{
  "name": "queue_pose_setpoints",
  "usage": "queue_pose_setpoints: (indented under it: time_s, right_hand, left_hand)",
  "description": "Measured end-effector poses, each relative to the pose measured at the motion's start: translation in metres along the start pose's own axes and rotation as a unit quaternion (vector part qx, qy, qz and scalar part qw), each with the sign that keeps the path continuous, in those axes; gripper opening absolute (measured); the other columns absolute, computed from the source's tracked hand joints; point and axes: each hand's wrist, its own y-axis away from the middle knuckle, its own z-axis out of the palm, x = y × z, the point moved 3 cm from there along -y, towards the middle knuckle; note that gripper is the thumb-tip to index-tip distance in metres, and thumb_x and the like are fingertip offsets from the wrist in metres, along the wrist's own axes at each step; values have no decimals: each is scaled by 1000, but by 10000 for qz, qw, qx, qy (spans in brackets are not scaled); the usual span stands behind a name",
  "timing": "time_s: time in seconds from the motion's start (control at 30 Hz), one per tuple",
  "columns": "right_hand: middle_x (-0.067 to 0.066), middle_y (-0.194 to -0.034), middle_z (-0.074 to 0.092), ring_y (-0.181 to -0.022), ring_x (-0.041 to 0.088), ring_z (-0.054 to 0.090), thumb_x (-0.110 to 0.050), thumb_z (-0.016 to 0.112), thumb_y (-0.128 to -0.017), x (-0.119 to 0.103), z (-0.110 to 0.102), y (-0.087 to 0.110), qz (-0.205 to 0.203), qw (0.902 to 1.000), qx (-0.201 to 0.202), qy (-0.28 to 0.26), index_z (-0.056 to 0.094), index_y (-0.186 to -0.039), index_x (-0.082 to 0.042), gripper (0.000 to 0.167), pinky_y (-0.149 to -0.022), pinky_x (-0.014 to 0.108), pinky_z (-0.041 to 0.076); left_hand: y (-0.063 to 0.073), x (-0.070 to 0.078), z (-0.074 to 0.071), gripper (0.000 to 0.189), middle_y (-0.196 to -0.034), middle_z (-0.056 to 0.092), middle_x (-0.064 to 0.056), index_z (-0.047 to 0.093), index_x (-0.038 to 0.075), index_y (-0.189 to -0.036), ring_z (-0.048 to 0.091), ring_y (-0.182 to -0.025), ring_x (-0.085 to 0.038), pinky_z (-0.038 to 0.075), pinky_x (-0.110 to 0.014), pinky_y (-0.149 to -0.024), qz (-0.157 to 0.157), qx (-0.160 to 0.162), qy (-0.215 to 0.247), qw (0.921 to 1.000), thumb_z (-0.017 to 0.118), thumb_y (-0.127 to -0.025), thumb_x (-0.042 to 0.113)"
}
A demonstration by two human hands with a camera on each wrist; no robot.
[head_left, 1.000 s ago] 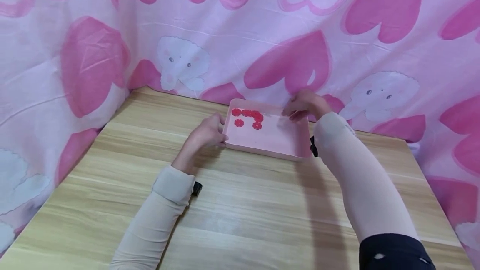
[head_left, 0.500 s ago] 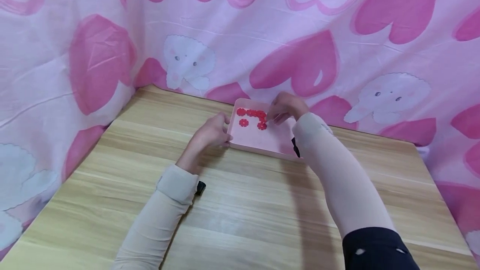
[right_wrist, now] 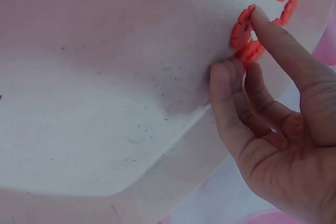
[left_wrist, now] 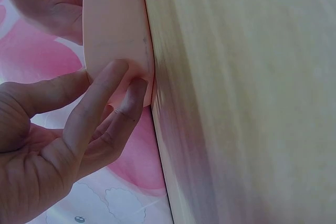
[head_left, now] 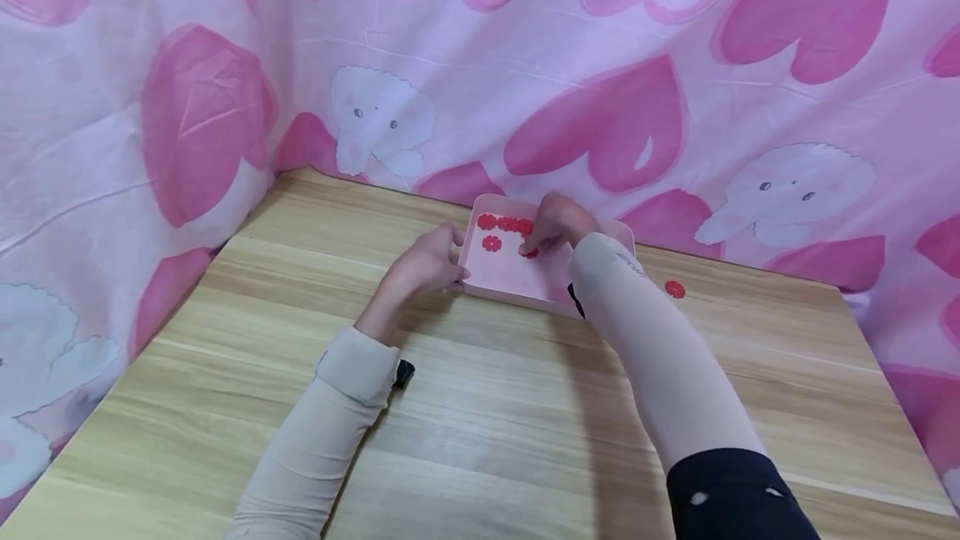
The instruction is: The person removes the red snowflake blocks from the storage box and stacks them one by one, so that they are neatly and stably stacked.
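Shifted leftward since the earlier frame, the right hand (head_left: 558, 223) is now at the red discs (head_left: 491, 244). Leftmost, the grip of the left hand (head_left: 429, 261) holds the end of the pink tray (head_left: 510, 273), digits curled on it; inside, near that end, lie the discs, where the right grip touches one, though whether it pinches cannot be told; farther right, a separate disc (head_left: 675, 289) rests on the surface (head_left: 465, 423).

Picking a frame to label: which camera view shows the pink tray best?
The head view: most of the tray shows, though the right hand and arm cover part. The left wrist view shows only outer wall, touched by the left hand; the right wrist, part of its floor and walls.
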Motion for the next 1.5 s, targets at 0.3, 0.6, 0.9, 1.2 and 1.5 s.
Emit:
queue_pose_setpoints:
  time_s: [0.3, 0.6, 0.9, 1.2, 1.5]
  right_hand:
    - [9, -96, 75, -88, 25, 74, -21, 90, -88, 4, 2, -2, 56, 9997, -233, -74, 79, -113, -5, 32, -95, 34, 65]
    - [9, -92, 79, -88, 25, 75, -20, 90, -89, 13, -1, -2, 49, 9994, -321, -144, 82, -105, -4, 25, -105, 39, 61]
    - [9, -90, 77, -86, 23, 75, -11, 85, -93, 17, -1, -1, -165, 9984, -506, -200, 79, -100, -2, 14, -98, 37, 65]
    - [10, -98, 74, -86, 21, 70, -10, 80, -96, 22, -7, 0, -417, 9975, -565, 84, 76, -102, -1, 11, -93, 34, 65]
    - [11, -103, 67, -81, 18, 72, -9, 77, -99, 33, -30, 16, -380, 9981, -461, -149, 72, -110, 1, 16, -93, 36, 65]
  left_hand:
    - [0, 1, 1, 45, -121, 71, -23, 46, -2, -141, 74, -93, -29, 64, -39, -86, 12, -47, -17, 10000, 67, -102, -3]
    - [2, 1, 0, 45, -119, 72, -23, 46, -1, -141, 75, -95, -29, 64, -40, -88, 53, -59, -65, 9999, 68, -101, -3]
    - [0, -1, 0, 46, -121, 70, -22, 46, 0, -140, 74, -97, -32, 64, -41, -89, 0, -77, -45, 10000, 69, -101, -3]
    - [-3, -4, -1, 47, -122, 71, -25, 45, -3, -142, 76, -96, -30, 64, -41, -89, 88, -133, -117, 9998, 68, -101, -3]
    - [-7, -5, -1, 45, -118, 72, -25, 47, -4, -140, 78, -94, -31, 65, -42, -88, 173, -103, -173, 9996, 69, -100, -3]
